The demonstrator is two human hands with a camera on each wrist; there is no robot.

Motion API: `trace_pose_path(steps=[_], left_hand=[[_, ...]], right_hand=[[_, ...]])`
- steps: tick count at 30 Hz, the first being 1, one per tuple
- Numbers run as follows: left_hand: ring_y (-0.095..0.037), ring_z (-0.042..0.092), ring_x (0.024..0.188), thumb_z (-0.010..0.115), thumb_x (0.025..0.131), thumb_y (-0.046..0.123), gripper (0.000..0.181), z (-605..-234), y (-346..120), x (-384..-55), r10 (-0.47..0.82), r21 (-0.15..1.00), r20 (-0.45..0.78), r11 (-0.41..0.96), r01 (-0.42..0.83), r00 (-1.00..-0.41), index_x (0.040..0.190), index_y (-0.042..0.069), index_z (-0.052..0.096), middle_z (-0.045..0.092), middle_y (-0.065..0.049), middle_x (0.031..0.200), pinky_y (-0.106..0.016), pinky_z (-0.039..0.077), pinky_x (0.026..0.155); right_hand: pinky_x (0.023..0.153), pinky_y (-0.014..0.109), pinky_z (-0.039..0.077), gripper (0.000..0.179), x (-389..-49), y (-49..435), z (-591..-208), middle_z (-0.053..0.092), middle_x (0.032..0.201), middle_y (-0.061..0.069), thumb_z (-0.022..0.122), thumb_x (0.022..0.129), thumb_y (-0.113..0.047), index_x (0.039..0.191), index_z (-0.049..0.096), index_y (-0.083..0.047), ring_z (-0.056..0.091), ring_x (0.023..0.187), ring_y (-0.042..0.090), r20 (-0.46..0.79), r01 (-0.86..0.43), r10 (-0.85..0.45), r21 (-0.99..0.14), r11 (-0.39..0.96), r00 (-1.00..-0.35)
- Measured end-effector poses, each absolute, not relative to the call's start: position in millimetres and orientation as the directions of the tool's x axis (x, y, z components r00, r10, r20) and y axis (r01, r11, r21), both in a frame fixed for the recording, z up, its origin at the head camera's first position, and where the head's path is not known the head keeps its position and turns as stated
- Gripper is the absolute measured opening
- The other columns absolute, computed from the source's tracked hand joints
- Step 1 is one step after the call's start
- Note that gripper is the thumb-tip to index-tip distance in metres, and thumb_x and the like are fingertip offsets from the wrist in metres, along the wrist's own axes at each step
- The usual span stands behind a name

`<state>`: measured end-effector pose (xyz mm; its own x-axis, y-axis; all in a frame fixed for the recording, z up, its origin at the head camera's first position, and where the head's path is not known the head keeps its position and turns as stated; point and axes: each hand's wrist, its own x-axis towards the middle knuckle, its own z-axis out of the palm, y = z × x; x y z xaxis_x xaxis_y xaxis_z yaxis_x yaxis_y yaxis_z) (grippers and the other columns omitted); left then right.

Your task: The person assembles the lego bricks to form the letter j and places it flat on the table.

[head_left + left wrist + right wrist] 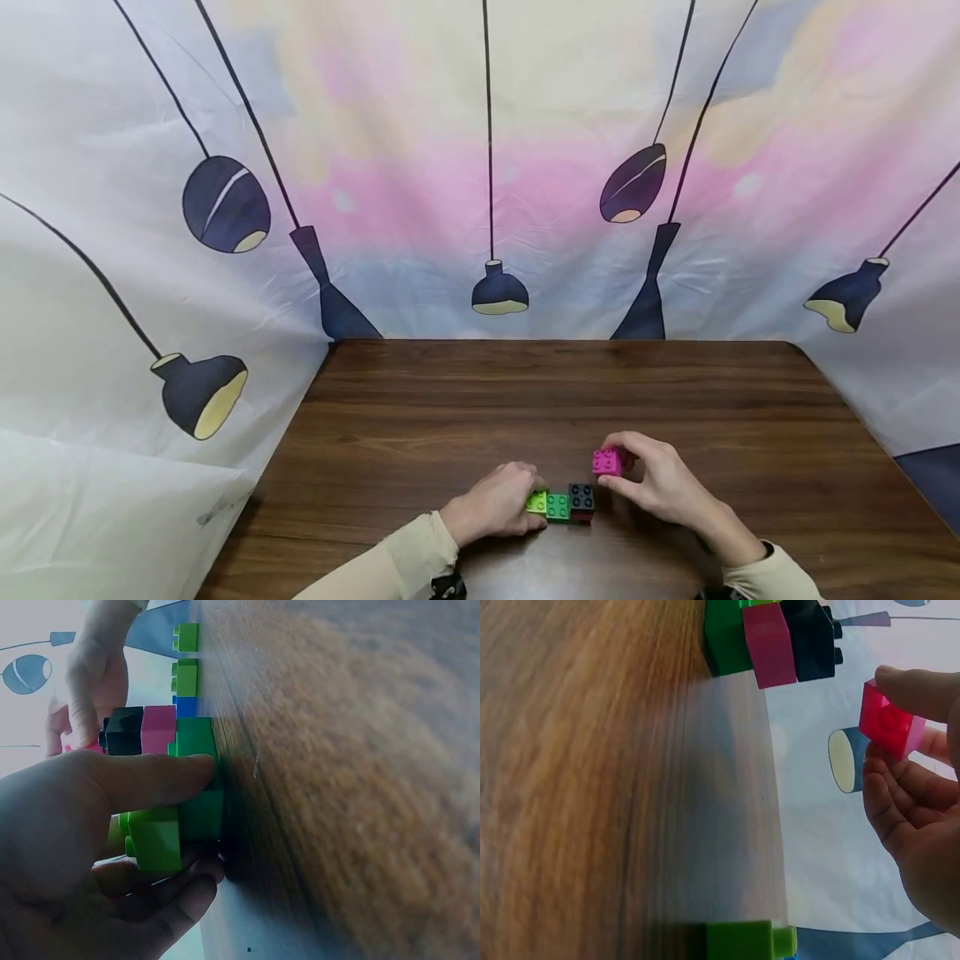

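My left hand (501,500) grips the left end of a toy-brick build, thumb on the near side and fingers beyond. At that end a lime brick (156,838) sits on green bricks (199,742). Toward the right end a dark pink brick (769,645) rises from the green, capped by a black brick (581,496). Between thumb and fingertips, my right hand (663,483) pinches a bright pink brick (606,462), raised off the table just right of and beyond the black one. Its studs face up, and its hollow underside (889,724) shows in the right wrist view.
More lime bricks (186,677) and a blue brick (186,706) stand on the brown wooden table (450,417) past the build, hidden from the head view. A printed cloth (420,167) with painted lamps hangs behind the table and along its sides.
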<state>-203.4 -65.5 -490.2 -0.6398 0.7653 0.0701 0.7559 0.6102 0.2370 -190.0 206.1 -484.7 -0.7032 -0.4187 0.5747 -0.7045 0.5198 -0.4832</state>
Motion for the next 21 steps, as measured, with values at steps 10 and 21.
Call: trace_pose_path(steps=[10, 21], left_hand=[[-0.002, 0.060, 0.083, 0.081, 0.078, 0.031, 0.037, -489.8, -65.3, -204.7, 0.766, 0.248, 0.075, 0.605, 0.756, -0.638, 0.109, 0.012, 0.073, 0.068, 0.004, 0.095, -0.014, 0.049, 0.071], [-0.001, 0.058, 0.080, 0.082, 0.077, 0.032, 0.037, -489.7, -65.0, -203.7, 0.763, 0.238, 0.068, 0.613, 0.753, -0.643, 0.107, 0.012, 0.074, 0.066, 0.006, 0.090, -0.014, 0.048, 0.070]], right_hand=[[0.063, 0.020, 0.048, 0.037, -192.7, 198.1, -487.2, 0.059, 0.091, -0.011, 0.082, 0.077, -0.016, 0.106, 0.059, -0.018, 0.055, 0.074, 0.003, 0.580, -0.736, -0.456, -0.492, 0.464, -0.675], [0.064, 0.021, 0.049, 0.040, -192.5, 190.6, -486.1, 0.060, 0.086, -0.012, 0.086, 0.073, -0.021, 0.102, 0.059, -0.017, 0.059, 0.074, 0.007, 0.608, -0.755, -0.452, -0.477, 0.449, -0.653]])
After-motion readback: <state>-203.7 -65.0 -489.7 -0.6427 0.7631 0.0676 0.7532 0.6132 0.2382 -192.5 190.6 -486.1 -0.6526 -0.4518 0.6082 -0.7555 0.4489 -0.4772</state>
